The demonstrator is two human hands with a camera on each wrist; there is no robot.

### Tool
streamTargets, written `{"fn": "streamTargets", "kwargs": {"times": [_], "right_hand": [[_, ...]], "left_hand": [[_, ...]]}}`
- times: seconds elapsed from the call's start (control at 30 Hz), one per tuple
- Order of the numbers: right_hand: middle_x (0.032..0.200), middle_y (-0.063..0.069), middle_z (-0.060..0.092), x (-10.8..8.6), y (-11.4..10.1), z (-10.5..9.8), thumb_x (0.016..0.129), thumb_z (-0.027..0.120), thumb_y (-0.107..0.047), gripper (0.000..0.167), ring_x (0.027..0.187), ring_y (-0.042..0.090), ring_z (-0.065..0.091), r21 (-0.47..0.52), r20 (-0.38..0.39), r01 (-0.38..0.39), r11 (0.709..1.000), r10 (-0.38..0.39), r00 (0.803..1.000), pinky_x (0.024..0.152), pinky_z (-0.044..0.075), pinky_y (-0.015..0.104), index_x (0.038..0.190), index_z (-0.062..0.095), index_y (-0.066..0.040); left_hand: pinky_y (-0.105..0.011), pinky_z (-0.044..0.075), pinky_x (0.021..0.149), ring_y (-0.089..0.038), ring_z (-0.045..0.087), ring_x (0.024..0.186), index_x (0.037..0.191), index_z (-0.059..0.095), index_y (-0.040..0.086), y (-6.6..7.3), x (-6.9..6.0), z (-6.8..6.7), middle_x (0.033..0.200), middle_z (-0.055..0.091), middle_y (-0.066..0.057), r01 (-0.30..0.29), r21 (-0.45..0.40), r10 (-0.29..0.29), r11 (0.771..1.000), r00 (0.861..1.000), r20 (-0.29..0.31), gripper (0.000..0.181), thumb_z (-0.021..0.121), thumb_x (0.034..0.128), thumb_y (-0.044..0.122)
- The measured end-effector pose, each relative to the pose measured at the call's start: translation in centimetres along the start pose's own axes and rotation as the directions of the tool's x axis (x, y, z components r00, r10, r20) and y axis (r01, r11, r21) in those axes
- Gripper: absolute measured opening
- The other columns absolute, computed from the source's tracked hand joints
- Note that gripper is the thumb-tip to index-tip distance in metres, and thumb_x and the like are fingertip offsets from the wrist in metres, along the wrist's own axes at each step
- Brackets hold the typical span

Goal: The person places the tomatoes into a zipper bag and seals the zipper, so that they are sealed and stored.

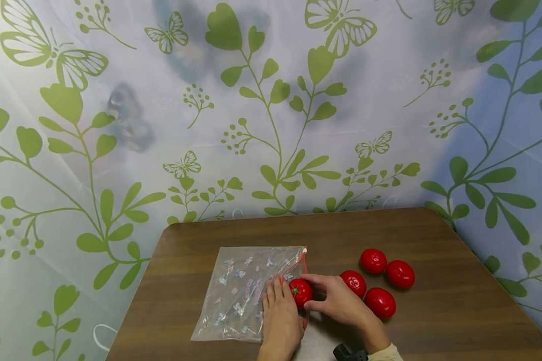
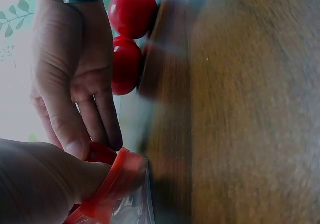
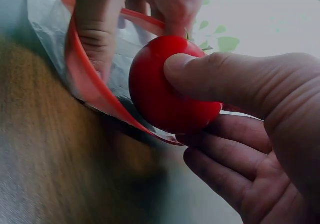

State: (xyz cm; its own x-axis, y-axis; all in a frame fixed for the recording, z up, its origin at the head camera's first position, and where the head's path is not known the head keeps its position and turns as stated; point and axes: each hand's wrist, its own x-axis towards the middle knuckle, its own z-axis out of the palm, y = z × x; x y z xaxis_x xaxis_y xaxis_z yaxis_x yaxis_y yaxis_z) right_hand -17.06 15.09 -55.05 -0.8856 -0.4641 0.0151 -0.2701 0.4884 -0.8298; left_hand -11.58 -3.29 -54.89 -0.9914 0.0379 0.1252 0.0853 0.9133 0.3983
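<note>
In the head view my right hand point(image 1: 339, 301) pinches a red tomato point(image 1: 300, 292) with a green stem at the mouth of a clear zip bag point(image 1: 235, 296). The right wrist view shows the thumb on the side of the tomato point(image 3: 165, 89) and the fingers beneath it. My left hand point(image 1: 281, 316) holds the bag's red-rimmed mouth apart, its thumb inside and its fingers over the upper layer. The bag lies flat on the table, printed with small pale figures. In the left wrist view the right hand hides most of the tomato.
Several more red tomatoes, point(image 1: 373, 261) among them, lie to the right of my right hand on the brown wooden table point(image 1: 198, 235). A curtain point(image 1: 271, 125) with green leaves and butterflies hangs behind the table.
</note>
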Motion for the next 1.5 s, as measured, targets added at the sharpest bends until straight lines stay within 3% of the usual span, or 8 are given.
{"fn": "streamTargets", "kwargs": {"times": [0.3, 0.53, 0.87, 1.17, 1.5], "right_hand": [[0.147, 0.012, 0.071, 0.6, -0.4, 0.7, 0.093, 0.089, -0.030, 0.066, 0.133, 0.031, 0.072, -0.046, -0.012, -0.017, 0.999, 0.016, 1.000, 0.112, 0.054, 0.060, 0.152, 0.065, -0.012], [0.143, 0.009, 0.074, 1.0, -0.9, 1.0, 0.091, 0.091, -0.029, 0.066, 0.127, 0.027, 0.074, -0.093, -0.022, -0.005, 0.996, 0.003, 1.000, 0.111, 0.056, 0.059, 0.150, 0.067, -0.013], [0.144, 0.009, 0.074, 1.0, -2.0, 0.0, 0.092, 0.090, -0.031, 0.068, 0.126, 0.026, 0.074, -0.161, 0.017, -0.027, 0.987, 0.030, 0.999, 0.111, 0.056, 0.059, 0.152, 0.066, -0.013], [0.139, 0.009, 0.077, 1.7, -2.6, 0.4, 0.092, 0.089, -0.026, 0.064, 0.116, 0.020, 0.077, -0.182, 0.022, 0.043, 0.982, -0.039, 0.999, 0.103, 0.062, 0.050, 0.150, 0.067, -0.009], [0.142, 0.011, 0.075, 2.5, -2.5, 1.0, 0.093, 0.089, -0.030, 0.065, 0.114, 0.020, 0.075, -0.195, 0.020, 0.035, 0.980, -0.032, 0.999, 0.107, 0.059, 0.052, 0.151, 0.067, -0.012]], "left_hand": [[-0.068, 0.038, 0.125, -0.055, 0.042, 0.154, 0.156, 0.047, -0.009, -0.1, 0.3, -0.3, 0.169, 0.042, -0.031, 0.014, -0.038, -0.014, 0.999, 1.000, 0.009, 0.106, 0.101, 0.0687, 0.016], [-0.066, 0.039, 0.125, -0.053, 0.042, 0.156, 0.156, 0.047, -0.008, -0.2, 0.4, -0.3, 0.170, 0.040, -0.030, -0.008, 0.001, 0.008, 1.000, 1.000, -0.006, 0.107, 0.102, 0.0685, 0.016], [-0.066, 0.036, 0.127, -0.052, 0.040, 0.158, 0.160, 0.044, -0.008, 0.1, 0.7, -0.6, 0.173, 0.038, -0.027, 0.014, -0.005, -0.013, 1.000, 1.000, 0.022, 0.107, 0.101, 0.0735, 0.022], [-0.066, 0.041, 0.124, -0.051, 0.045, 0.155, 0.158, 0.046, -0.008, 0.1, 0.8, -0.5, 0.170, 0.041, -0.028, -0.036, 0.038, 0.037, 0.999, 0.999, -0.040, 0.109, 0.103, 0.0692, 0.020], [-0.066, 0.039, 0.126, -0.050, 0.041, 0.158, 0.159, 0.046, -0.007, 0.2, 0.8, -0.5, 0.174, 0.036, -0.026, -0.034, 0.054, 0.035, 0.998, 0.999, -0.025, 0.108, 0.103, 0.0716, 0.023]]}}
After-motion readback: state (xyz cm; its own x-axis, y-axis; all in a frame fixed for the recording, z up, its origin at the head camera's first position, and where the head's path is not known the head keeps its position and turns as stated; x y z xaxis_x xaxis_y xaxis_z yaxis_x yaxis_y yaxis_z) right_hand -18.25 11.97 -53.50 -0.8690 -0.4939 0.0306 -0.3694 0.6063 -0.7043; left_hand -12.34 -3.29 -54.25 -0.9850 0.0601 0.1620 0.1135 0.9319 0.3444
